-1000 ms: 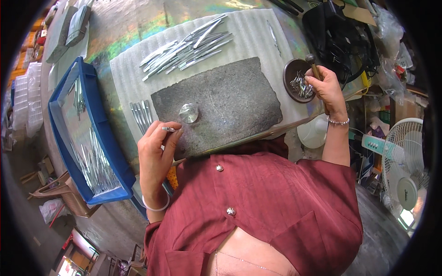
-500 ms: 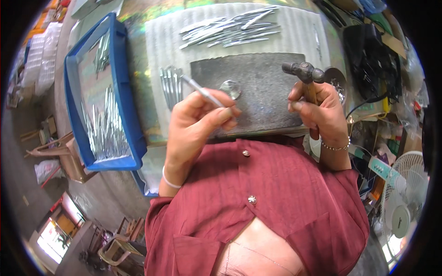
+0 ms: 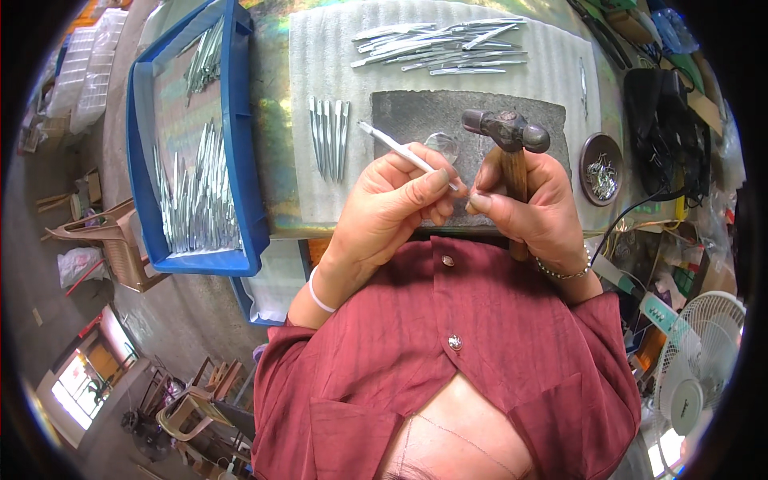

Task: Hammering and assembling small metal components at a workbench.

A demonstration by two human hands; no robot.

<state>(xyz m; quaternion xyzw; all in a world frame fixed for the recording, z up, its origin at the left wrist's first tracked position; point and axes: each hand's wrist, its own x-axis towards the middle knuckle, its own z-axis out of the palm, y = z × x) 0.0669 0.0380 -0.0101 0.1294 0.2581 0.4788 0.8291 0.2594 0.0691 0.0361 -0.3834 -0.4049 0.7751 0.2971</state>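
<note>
hands meet over the slab

the left hand [image 3: 392,204] pinches a thin silver strip [image 3: 400,149] between thumb and fingers; the strip slants up and to the left from the fingertips, its far tip over the pale foam mat [image 3: 320,48]. the right hand [image 3: 532,204] is wrapped around the wooden handle of a hammer [image 3: 508,140], whose dark metal head stands upright above the fist. thumb and forefinger of the right hand also reach toward the near end of the strip, so the two hands touch or nearly touch at the fingertips; what passes between them is too small to tell.

both hands hang above the near edge of a grey slab [image 3: 416,112] that lies on the mat. a small round metal piece [image 3: 442,146] sits on the slab just behind the strip. left of the slab, a short row of strips [image 3: 328,140] lies side by side on the mat; beyond the slab, a looser pile of strips [image 3: 440,46] is spread out. a dark bowl [image 3: 600,168] with small metal bits stands right of the slab. a blue tray [image 3: 240,160] at the left holds many more strips. a white fan [image 3: 688,376] stands at the lower right.
</note>
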